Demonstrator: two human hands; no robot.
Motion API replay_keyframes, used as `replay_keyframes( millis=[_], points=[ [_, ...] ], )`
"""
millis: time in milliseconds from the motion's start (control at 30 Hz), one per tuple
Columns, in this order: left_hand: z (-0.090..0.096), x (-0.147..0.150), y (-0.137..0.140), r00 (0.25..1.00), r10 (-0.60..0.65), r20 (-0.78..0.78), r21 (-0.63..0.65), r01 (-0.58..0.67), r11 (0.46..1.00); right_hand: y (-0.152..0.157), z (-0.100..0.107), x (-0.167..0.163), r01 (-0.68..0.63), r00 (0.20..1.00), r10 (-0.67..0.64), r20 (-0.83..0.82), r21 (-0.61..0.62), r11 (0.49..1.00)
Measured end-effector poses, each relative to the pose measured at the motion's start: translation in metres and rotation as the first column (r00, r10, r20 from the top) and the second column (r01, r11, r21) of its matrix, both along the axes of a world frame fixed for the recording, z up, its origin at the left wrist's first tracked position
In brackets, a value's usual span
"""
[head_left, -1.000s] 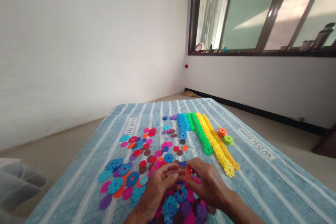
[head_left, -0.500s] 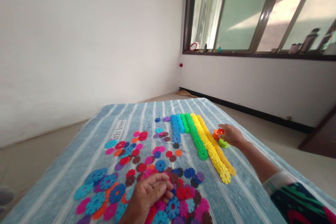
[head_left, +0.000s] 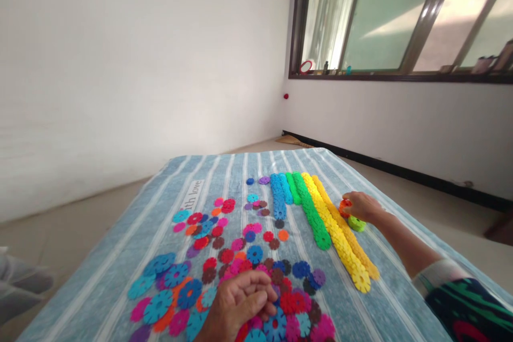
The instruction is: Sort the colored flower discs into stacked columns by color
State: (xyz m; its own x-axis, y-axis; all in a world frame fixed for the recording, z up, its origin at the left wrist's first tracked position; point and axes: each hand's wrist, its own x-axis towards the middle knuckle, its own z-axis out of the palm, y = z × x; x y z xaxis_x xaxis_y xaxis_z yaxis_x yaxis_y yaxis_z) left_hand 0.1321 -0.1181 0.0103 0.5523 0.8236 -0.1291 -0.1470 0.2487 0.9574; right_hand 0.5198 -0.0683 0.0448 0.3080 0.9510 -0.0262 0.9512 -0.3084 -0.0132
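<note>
My left hand (head_left: 240, 299) is over a heap of notched plastic discs in pink, red, blue and brown. Its fingers are loosely curled, the thumb lies apart from the palm, and no disc shows in it. At the far right, my right hand (head_left: 363, 206) has its fingertips down on an orange notched disc (head_left: 344, 207), partly hidden under them. A lime-green disc (head_left: 356, 223) lies just beside that hand. Left of it run overlapping rows of discs: an orange-yellow row (head_left: 344, 224), a yellow row (head_left: 334, 230), a green row (head_left: 312, 214) and a blue row (head_left: 278, 197).
Several loose mixed discs (head_left: 254, 254) are spread across the striped cloth (head_left: 224, 171). A few purple discs (head_left: 264, 180) lie near the blue row's far end. A white wall stands behind, and a window (head_left: 395, 16) with small items on its sill is at the right.
The view has turned a little left, so everything sits farther right. My right hand has lowered its fingers onto the orange disc; my left hand stays over the heap.
</note>
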Motion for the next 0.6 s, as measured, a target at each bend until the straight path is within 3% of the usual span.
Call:
replay_keyframes(
  millis=[167, 300, 400, 500, 600],
  points=[
    [0.002, -0.001, -0.002, 1.0, -0.022, 0.001, 0.018, 0.022, 1.0, -0.008, 0.008, -0.005, 0.011, 1.0, -0.012, 0.023, 0.054, 0.998],
    [0.004, 0.0, -0.006, 1.0, -0.007, 0.024, 0.026, 0.006, 1.0, -0.024, 0.005, -0.037, -0.077, 0.997, 0.079, 0.001, 0.222, 0.972],
    [0.004, 0.0, -0.007, 1.0, -0.006, 0.03, 0.012, 0.006, 1.0, -0.04, -0.01, -0.085, -0.222, 0.949, 0.288, -0.129, 0.373, 0.901],
    [0.006, 0.0, -0.008, 0.999, -0.005, 0.032, 0.01, 0.004, 1.0, -0.053, -0.027, -0.137, -0.382, 0.816, 0.523, -0.247, 0.449, 0.808],
    [0.007, 0.0, -0.009, 0.999, 0.01, 0.041, 0.015, -0.01, 1.0, -0.06, -0.039, -0.176, -0.474, 0.727, 0.634, -0.265, 0.475, 0.742]
  ],
)
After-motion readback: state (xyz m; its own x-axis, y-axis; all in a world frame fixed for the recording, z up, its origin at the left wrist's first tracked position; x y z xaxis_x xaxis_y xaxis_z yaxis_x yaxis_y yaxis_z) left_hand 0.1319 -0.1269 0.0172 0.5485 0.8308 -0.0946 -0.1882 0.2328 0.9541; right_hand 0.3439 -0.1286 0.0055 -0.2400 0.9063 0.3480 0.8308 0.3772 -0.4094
